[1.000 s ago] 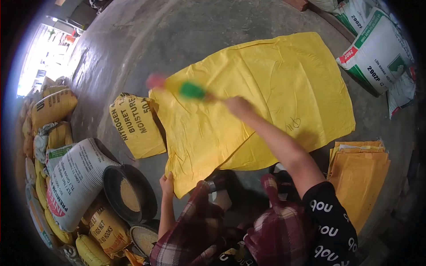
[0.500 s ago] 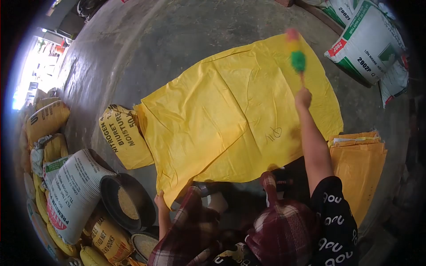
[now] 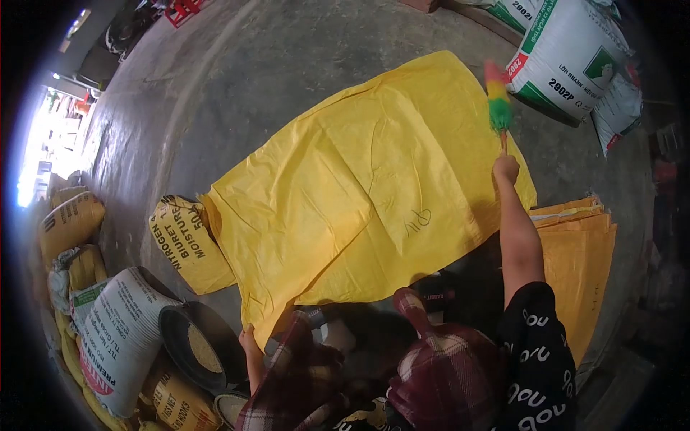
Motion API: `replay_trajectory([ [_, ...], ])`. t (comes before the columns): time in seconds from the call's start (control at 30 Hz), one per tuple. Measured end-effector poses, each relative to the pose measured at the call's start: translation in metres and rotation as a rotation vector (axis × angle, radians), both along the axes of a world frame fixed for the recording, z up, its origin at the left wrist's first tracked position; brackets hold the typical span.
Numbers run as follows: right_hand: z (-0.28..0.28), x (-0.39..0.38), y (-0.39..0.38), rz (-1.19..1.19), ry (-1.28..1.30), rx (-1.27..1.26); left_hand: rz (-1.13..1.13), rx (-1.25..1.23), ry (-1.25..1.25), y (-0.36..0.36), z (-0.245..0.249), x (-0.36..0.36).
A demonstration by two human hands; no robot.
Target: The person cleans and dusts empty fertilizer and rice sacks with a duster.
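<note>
A large yellow woven sack (image 3: 338,194) lies spread over the floor, creased, with handwritten marks on its lower right part. My left hand (image 3: 249,339) pinches its near left corner. In my right hand (image 3: 506,169) is the handle of a feather duster (image 3: 497,100), its fluffy head banded red, yellow and green. The duster's head overlaps the sack's far right edge in this view, slightly blurred. Beneath the sack's left end sits a folded yellow sack (image 3: 190,248) with black printing.
Flattened orange-yellow sacks (image 3: 575,266) are piled at right. Full white feed bags (image 3: 575,65) stand at far right. On the left are a white bag (image 3: 122,337), a black basin (image 3: 176,352) with grain, and yellow bags (image 3: 72,226). A red stool (image 3: 183,11) is at the back.
My right hand has swung the duster toward the sack's right edge and slightly lower. My left hand keeps its hold on the corner. The whole view has shifted a little.
</note>
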State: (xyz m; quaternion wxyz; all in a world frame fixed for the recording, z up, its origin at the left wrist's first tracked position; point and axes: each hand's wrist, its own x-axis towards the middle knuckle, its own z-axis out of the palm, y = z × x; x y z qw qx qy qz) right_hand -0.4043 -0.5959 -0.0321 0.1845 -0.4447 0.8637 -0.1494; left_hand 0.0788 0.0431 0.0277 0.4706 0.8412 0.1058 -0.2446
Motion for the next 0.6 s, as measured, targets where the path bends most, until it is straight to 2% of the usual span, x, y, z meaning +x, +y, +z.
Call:
replay_trajectory([
  [0.07, 0.036, 0.016, 0.010, 0.138, 0.053, -0.049, -0.037, -0.032, 0.010, 0.007, -0.008, 0.006],
  [0.13, 0.020, 0.024, 0.030, 0.489, 0.150, -0.232, -0.069, -0.034, 0.020, 0.005, -0.008, 0.015],
  [0.2, 0.009, 0.048, 0.067, 0.752, 0.090, -0.232, -0.097, -0.023, 0.027, -0.003, -0.003, 0.014],
  [0.23, 0.012, 0.057, 0.079, 0.757, 0.085, -0.228, -0.101, -0.035, 0.023, -0.010, 0.002, 0.015],
  [0.3, 0.031, 0.073, 0.093, 1.184, 0.292, -0.018, -0.116, -0.090, 0.018, -0.019, 0.010, 0.017],
  [0.33, 0.018, 0.065, 0.088, 1.189, 0.284, -0.016, -0.113, -0.084, 0.013, -0.019, 0.013, 0.019],
  [0.4, -0.010, 0.037, 0.055, 0.963, 0.333, -0.126, -0.106, -0.064, 0.000, -0.020, 0.015, 0.022],
  [0.47, -0.007, 0.027, 0.038, 0.526, 0.206, -0.154, -0.073, -0.110, 0.009, -0.026, 0.020, 0.020],
  [0.5, -0.002, 0.024, 0.035, 0.527, 0.206, -0.156, -0.045, -0.157, 0.024, -0.033, 0.022, 0.018],
  [0.53, 0.006, 0.021, 0.031, 0.385, 0.109, -0.157, -0.042, -0.160, 0.025, -0.047, 0.035, 0.013],
  [0.57, 0.011, 0.021, 0.029, 0.245, 0.014, -0.157, -0.067, -0.274, 0.068, -0.059, 0.051, 0.012],
  [0.6, 0.013, 0.022, 0.036, 0.252, 0.017, -0.161, -0.088, -0.390, 0.112, -0.076, 0.072, 0.007],
])
